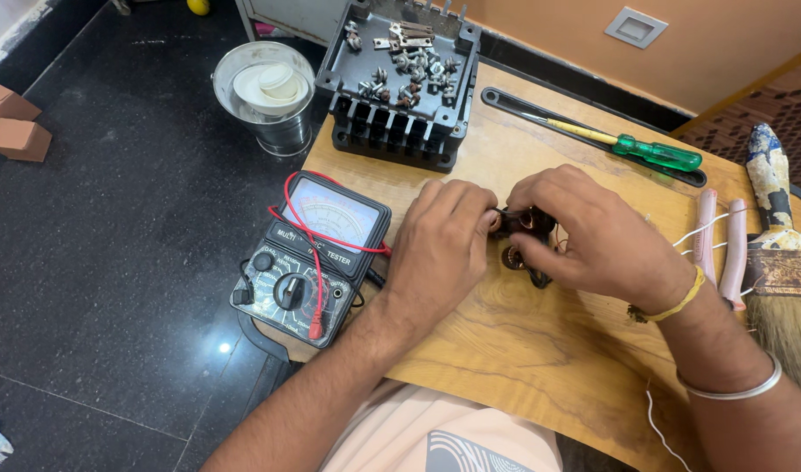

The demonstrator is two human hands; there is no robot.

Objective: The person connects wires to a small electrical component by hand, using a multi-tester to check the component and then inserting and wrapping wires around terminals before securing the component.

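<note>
Both of my hands meet over a small dark motor part with copper windings (521,234) at the middle of the wooden board (540,350). My left hand (440,249) pinches its left side with the fingertips. My right hand (584,232) curls over its right side and hides most of it. A black analog multimeter (313,258) lies just left of my left hand, its red lead (317,288) draped across the dial face.
A black finned housing (396,83) holding several screws and metal bits stands at the board's far edge. A steel tin (269,92) sits on the dark floor. A green-handled screwdriver (628,144), pink-handled pliers (720,245) and an old paintbrush (781,253) lie to the right.
</note>
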